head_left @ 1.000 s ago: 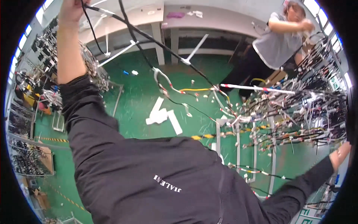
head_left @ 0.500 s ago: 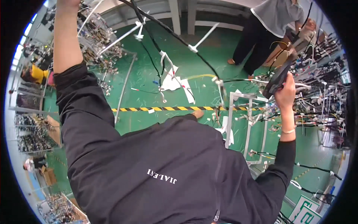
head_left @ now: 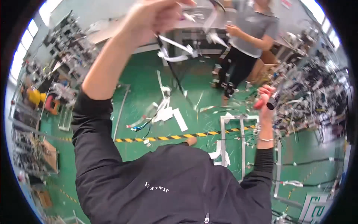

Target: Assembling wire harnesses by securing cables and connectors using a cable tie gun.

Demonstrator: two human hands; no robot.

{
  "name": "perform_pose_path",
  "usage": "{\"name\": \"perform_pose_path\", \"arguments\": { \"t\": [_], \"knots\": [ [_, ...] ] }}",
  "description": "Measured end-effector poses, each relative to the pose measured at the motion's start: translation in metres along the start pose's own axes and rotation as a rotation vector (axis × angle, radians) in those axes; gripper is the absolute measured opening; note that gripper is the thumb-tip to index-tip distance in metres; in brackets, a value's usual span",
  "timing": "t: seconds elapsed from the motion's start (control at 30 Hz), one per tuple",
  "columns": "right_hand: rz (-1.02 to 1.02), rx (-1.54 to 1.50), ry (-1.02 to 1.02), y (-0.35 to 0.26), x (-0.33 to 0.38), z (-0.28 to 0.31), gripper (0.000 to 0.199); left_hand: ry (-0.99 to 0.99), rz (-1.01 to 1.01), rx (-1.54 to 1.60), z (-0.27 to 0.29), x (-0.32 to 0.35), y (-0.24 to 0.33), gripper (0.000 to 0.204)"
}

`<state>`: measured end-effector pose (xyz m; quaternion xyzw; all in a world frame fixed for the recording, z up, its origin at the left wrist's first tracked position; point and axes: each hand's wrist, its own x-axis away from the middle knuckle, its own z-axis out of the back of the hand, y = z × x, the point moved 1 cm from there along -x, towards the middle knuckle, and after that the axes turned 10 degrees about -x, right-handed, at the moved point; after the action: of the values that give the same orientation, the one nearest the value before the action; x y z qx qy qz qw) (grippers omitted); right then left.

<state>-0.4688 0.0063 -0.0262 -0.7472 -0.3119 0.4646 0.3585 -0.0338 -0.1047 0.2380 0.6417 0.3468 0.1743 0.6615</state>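
Raised at the top of the view, my left hand (head_left: 160, 18) is smeared by motion, so what its fingers hold cannot be made out. A black cable (head_left: 172, 69) with white ties hangs down from just beneath it. White strips (head_left: 181, 50) stick out from that cable, blurred too. Off to the right, my right hand (head_left: 265, 96) is closed round a black hand tool (head_left: 273, 100) with a ribbed round end; a red part shows beside the fingers. Most of this tool is hidden by the hand.
A person in a grey top (head_left: 253, 33) stands ahead on the right by a cardboard box (head_left: 263, 67). Dense bundles of wires (head_left: 305, 86) fill the right side. Metal frames (head_left: 241, 149) stand near my right arm. Striped tape (head_left: 179, 137) crosses the green floor, with white scraps (head_left: 179, 119) beyond it.
My left hand has come down and right into view, near the cable. My right hand has shifted left, and the tool has turned. The view has tilted up; the other person appears further left.
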Motion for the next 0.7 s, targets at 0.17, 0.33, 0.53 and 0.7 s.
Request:
{"name": "perform_pose_path", "arguments": {
  "t": [0.17,0.33,0.53,0.7],
  "knots": [
    [0.051,-0.547,-0.219,-0.105,0.02,-0.123,0.058,-0.318,-0.047,-0.067,-0.108,-0.06,-0.016,0.037],
    [0.121,-0.687,-0.284,-0.172,0.013,-0.106,0.05,-0.515,-0.125,-0.015,-0.171,-0.118,-0.018,0.038],
    [0.096,-0.978,-0.451,-0.222,0.024,-0.044,0.057,-0.43,-0.252,0.089,-0.245,-0.154,-0.028,0.033],
    [0.238,-0.701,-0.4,-0.287,0.006,-0.018,0.049,-0.446,-0.408,0.109,-0.292,-0.199,0.001,0.027]
  ]
}}
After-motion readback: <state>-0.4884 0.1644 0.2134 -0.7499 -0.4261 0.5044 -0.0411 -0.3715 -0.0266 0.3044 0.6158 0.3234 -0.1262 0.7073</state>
